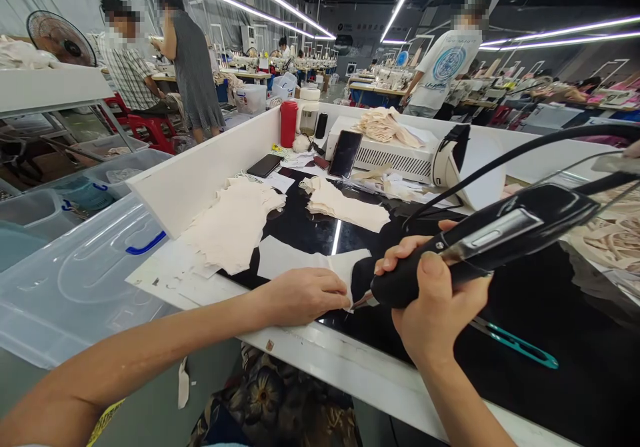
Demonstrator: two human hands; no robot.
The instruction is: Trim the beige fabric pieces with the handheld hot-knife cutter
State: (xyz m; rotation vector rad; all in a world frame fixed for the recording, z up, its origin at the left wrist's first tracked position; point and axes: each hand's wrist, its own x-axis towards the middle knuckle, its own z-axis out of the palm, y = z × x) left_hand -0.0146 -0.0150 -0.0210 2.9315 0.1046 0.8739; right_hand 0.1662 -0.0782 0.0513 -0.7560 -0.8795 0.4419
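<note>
My right hand [440,294] is wrapped round a black corded power tool [480,240] with a narrow metal tip; its exact kind I cannot make out. The tip points down and left, meeting the edge of a white fabric piece [300,260] on the glossy black tabletop. My left hand [305,294] is closed at that piece's near right corner, fingertips beside the tip; the thumb is mostly hidden. Beyond lie a stack of cream fabric pieces [233,224] and a smaller cream stack [347,204]. Teal-handled thread snips [523,347] rest right of my right forearm.
At the back stand a white vented box [380,157] with fabric on top, a propped phone [345,154], a flat phone [265,165] and a red bottle [289,124]. White panels edge the table. A clear plastic bin [90,267] stands left. Other people are farther off.
</note>
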